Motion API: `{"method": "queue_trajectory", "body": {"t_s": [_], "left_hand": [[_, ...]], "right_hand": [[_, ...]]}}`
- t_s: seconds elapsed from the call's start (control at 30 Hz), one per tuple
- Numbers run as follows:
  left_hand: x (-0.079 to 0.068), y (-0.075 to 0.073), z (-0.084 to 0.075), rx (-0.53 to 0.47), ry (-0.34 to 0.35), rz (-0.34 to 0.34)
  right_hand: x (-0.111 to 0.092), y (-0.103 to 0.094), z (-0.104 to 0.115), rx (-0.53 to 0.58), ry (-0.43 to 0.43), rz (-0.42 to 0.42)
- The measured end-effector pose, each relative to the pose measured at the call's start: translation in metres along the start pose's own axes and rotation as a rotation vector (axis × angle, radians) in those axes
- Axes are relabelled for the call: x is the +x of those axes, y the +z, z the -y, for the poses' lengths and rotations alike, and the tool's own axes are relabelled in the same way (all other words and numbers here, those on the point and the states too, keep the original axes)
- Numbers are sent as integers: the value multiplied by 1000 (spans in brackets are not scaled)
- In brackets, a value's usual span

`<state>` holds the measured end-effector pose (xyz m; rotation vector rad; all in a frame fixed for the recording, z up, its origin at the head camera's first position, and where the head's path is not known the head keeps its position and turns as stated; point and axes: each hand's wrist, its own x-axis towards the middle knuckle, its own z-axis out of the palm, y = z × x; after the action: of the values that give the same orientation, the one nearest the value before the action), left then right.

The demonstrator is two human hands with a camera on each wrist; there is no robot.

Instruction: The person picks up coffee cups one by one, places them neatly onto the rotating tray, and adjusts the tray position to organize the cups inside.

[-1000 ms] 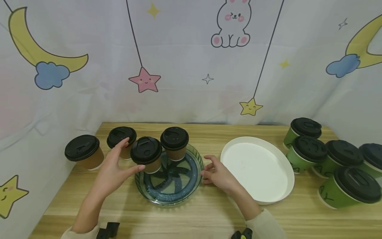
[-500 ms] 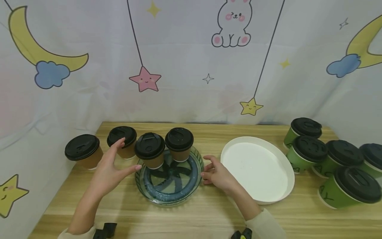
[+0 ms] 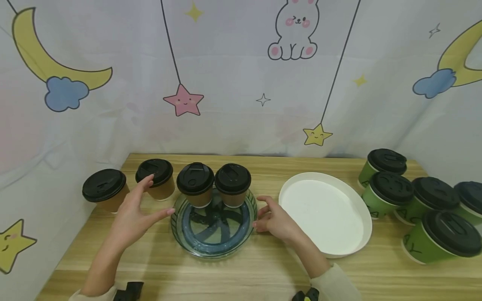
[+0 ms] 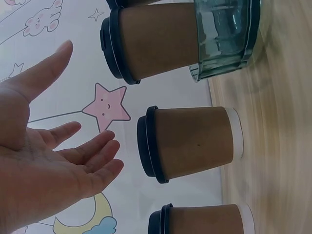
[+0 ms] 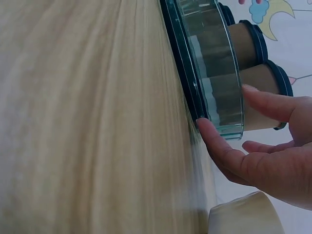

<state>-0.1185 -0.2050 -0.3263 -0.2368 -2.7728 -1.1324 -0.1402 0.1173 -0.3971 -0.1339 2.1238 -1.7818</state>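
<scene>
A round clear glass dish (image 3: 214,246) with a dark blue swirl pattern stands mid-table on a dark base. Two brown paper coffee cups with black lids are upright in its far part, a left cup (image 3: 196,179) and a right cup (image 3: 232,182). To the left of the dish is my left hand (image 3: 132,219), thumb and fingers spread, holding nothing. Nearest it in the left wrist view is another brown cup (image 4: 192,141) on the table. At the dish's right side my right hand (image 3: 276,221) touches the dark base with a fingertip, its thumb by the glass rim (image 5: 234,63).
A shallow white round tray (image 3: 324,246) lies right of the dish. Several green lidded cups (image 3: 414,246) stand together at the far right. One more brown cup (image 3: 106,188) stands at the far left. A printed cloth (image 3: 233,62) hangs behind the table.
The dish has turned clockwise, carrying its two cups rightward along an arc. My left hand has drawn slightly left and down, away from the cups. The right hand has hardly moved.
</scene>
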Motion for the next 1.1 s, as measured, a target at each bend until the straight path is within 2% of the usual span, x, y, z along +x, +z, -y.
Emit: {"method": "queue_trajectory", "body": {"t_s": [0.17,0.3,0.53,0.67,1.1], "left_hand": [[0,-4,5,17,-21,0],[0,-9,10,32,-10,-22],[0,-16,20,-7,-12,-22],[0,-20,24,11,-13,-27],[1,-32,33,25,18,-69]], "right_hand": [[0,0,1,-12,-8,-14],[0,0,0,-7,-14,-14],[-1,-1,-1,-3,-5,-2],[-1,-1,-1,-11,-10,-9],[-2,1,1,-12,-18,-6]]}}
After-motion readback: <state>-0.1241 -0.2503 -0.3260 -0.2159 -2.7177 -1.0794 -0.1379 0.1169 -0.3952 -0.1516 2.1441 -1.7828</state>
